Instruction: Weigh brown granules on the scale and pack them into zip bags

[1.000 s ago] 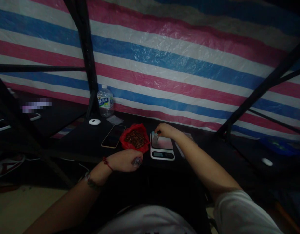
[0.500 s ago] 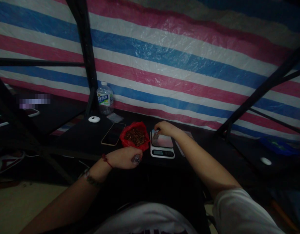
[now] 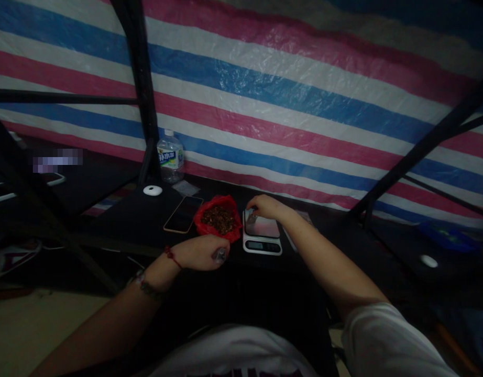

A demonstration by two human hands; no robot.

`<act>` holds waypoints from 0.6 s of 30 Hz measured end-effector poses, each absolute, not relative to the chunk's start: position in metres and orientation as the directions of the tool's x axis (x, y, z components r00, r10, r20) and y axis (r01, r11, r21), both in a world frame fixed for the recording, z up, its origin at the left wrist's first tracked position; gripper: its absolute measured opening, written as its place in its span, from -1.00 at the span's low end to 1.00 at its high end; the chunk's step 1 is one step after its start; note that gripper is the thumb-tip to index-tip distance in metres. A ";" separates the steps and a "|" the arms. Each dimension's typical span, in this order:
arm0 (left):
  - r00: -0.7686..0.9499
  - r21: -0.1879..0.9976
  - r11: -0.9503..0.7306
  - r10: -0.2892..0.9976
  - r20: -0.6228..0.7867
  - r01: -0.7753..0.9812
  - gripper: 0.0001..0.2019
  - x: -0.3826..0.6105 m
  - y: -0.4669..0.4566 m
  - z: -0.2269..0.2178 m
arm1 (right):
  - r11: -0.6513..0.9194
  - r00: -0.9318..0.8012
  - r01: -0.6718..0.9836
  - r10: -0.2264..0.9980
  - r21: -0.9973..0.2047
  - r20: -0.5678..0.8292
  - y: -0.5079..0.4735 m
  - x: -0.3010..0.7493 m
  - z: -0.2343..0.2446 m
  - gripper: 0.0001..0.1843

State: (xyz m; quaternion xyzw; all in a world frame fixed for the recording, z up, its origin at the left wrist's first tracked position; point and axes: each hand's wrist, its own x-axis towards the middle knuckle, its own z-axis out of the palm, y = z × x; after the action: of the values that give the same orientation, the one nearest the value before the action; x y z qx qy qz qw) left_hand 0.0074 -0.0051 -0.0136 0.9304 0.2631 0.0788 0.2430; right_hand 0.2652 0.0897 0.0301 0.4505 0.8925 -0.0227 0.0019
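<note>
My left hand (image 3: 208, 252) is closed in a fist just in front of the red plastic bag, with a crumpled piece of clear plastic (image 3: 220, 255) poking out between its fingers. The red plastic bag (image 3: 200, 226) lies open and holds a heap of small brown dried bits (image 3: 220, 219). To its right is a white kitchen scale (image 3: 263, 246) with a shiny metal plate and a dark display. Over the plate's far left corner, my right hand (image 3: 265, 206) has its fingertips pinched together. Something small beneath them is too dim to name.
A phone (image 3: 183, 214) lies left of the red bag. Behind it are a clear plastic packet (image 3: 186, 188), a labelled plastic bottle (image 3: 171, 157) and a white mouse (image 3: 152, 190). Another white mouse (image 3: 429, 261) and a blue tray (image 3: 449, 235) are at right. Black metal posts (image 3: 147, 104) frame the table.
Both hands keep nearly the same places, the left by the red bag and the right over the scale. The view has shifted very slightly.
</note>
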 end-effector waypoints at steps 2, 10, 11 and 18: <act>0.850 0.501 -0.741 0.526 0.019 0.447 -0.87 0.007 -0.005 -0.013 | 0.596 -0.597 0.802 0.802 -0.047 -0.022 0.090 0.266 0.029 -0.65; 0.843 0.487 -0.737 0.538 0.004 0.468 -0.87 0.006 -0.006 -0.011 | 0.584 -0.581 0.798 0.811 -0.146 0.072 0.088 0.274 0.038 -0.70; 0.843 0.486 -0.739 0.537 0.007 0.467 -0.87 0.006 -0.006 -0.011 | 0.577 -0.572 0.800 0.816 -0.161 0.082 0.088 0.275 0.037 -0.71; 0.852 0.495 -0.743 0.524 0.010 0.451 -0.87 0.007 -0.004 -0.014 | 0.512 -0.522 0.841 0.853 -0.172 -0.014 0.092 0.280 0.016 -0.68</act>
State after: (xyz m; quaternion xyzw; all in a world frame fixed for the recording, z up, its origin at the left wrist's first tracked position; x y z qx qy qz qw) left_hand 0.0073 -0.0042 -0.0141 0.9304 0.2621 0.0746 0.2450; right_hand 0.2800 0.0921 0.0163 0.4876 0.8688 -0.0788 -0.0361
